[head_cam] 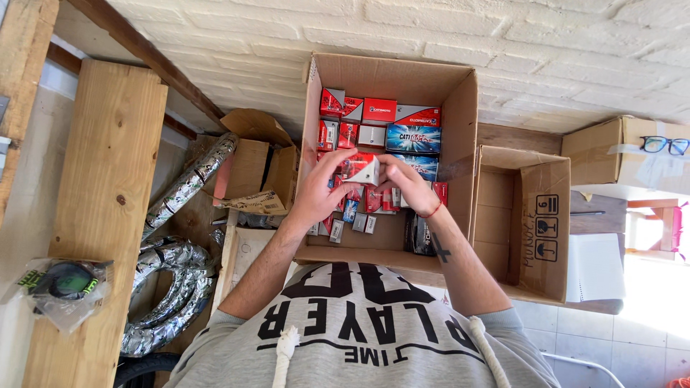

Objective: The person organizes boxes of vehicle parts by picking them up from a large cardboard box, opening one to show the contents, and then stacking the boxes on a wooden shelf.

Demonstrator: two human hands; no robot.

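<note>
Head camera, looking straight down, and both my hands are over the big open cardboard box (460, 115) in the middle of the frame. My left hand (321, 188) and my right hand (407, 183) meet just above the centre, fingers curled in from either side, pinching one small red-and-white carton (361, 168) between them. It sits a little tilted, lifted clear of the packs below.

Under it the box is packed with small red cartons (359, 109) in rows along the far wall, with a larger blue carton (413, 138) just right of them. Nearer to me, loose little packs (364, 223) lie scattered on the box floor, and a dark packet (418, 233) leans in the lower right corner. There is a red string (433, 211) around my right wrist and a dark cross mark (440, 248) on that forearm.

Right of centre stands a second open cardboard box (539, 215), its inside bare as far as I can see. Further right, a pair of dark-framed glasses (665, 144) rests on another carton at the frame's edge. To the left, a silver flexible duct (183, 215) snakes down past a torn cardboard box (259, 162), and on the wooden plank (108, 179) at lower left lies a bagged round part (66, 282). Along the bottom, my grey sweatshirt (359, 338) fills the frame.
</note>
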